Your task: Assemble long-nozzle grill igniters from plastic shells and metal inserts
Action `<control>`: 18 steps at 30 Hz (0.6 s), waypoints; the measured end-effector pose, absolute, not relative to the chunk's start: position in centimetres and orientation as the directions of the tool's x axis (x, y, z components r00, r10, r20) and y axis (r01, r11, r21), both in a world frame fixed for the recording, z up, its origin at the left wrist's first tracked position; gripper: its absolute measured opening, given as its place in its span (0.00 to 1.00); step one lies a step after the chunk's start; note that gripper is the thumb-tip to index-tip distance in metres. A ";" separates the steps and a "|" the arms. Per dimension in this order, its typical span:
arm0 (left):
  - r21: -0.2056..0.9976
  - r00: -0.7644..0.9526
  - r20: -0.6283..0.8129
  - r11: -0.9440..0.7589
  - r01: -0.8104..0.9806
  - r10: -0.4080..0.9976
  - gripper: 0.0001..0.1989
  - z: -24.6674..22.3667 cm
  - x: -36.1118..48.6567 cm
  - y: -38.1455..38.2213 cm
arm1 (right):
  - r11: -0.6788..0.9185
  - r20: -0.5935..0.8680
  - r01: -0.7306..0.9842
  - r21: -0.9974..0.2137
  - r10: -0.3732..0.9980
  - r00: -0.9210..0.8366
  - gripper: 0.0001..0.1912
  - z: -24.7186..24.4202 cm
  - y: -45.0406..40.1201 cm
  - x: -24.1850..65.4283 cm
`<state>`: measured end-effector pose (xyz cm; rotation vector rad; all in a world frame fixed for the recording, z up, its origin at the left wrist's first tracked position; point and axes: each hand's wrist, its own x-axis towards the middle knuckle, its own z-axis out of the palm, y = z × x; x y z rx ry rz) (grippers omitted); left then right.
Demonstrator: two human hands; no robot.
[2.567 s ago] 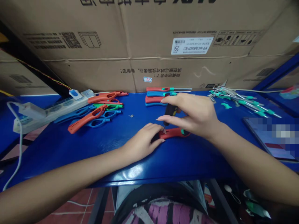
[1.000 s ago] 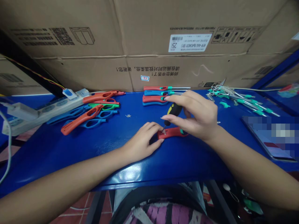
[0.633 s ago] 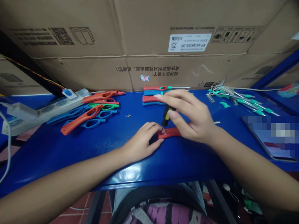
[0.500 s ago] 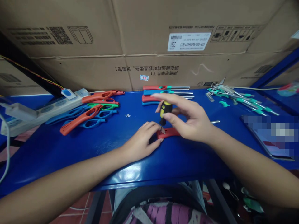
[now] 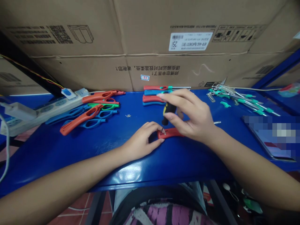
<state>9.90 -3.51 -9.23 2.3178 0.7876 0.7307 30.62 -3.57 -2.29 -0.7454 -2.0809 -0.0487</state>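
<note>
Red plastic forms the lighter body (image 5: 172, 132), flat on the blue table (image 5: 112, 168), its nine-o'clock end pinched between the thumb and fingers of the left hand (image 5: 142, 139). Thumb and bent fingers of the right hand (image 5: 195, 114) grip a black-and-yellow screwdriver (image 5: 169, 109), tip down at that same end. From the lighter body, tiny metal pieces (image 5: 128, 116) lie toward ten o'clock, stacked lighters (image 5: 152, 98) at eleven, loose casings (image 5: 81, 120) between nine and ten, green-fitted rods (image 5: 250, 104) at two
</note>
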 end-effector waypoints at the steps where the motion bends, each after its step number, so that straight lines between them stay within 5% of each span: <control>1: 0.661 0.677 0.303 -0.659 0.358 0.671 0.07 -9.2 9.9 -3.5 | 0.815 0.725 0.503 -0.287 0.528 -0.443 0.21 -2.2 -3.6 30.7; 4: 0.654 0.675 0.306 -0.664 0.363 0.671 0.06 -9.1 9.9 -3.5 | 0.809 0.649 0.446 -0.383 0.579 -0.493 0.21 -1.8 -3.6 30.9; 8: 0.661 0.674 0.313 -0.663 0.352 0.669 0.07 -9.1 9.9 -3.5 | 0.829 0.742 0.515 -0.218 0.483 -0.465 0.19 -1.6 -3.7 30.9; 13: 0.652 0.677 0.308 -0.666 0.362 0.669 0.08 -9.3 10.0 -3.5 | 0.865 0.724 0.401 -0.301 0.481 -0.494 0.17 -1.5 -3.9 30.6; 18: 0.653 0.678 0.298 -0.662 0.369 0.672 0.08 -9.2 9.9 -3.6 | 0.821 0.740 0.545 -0.170 0.472 -0.480 0.17 -1.5 -4.1 30.7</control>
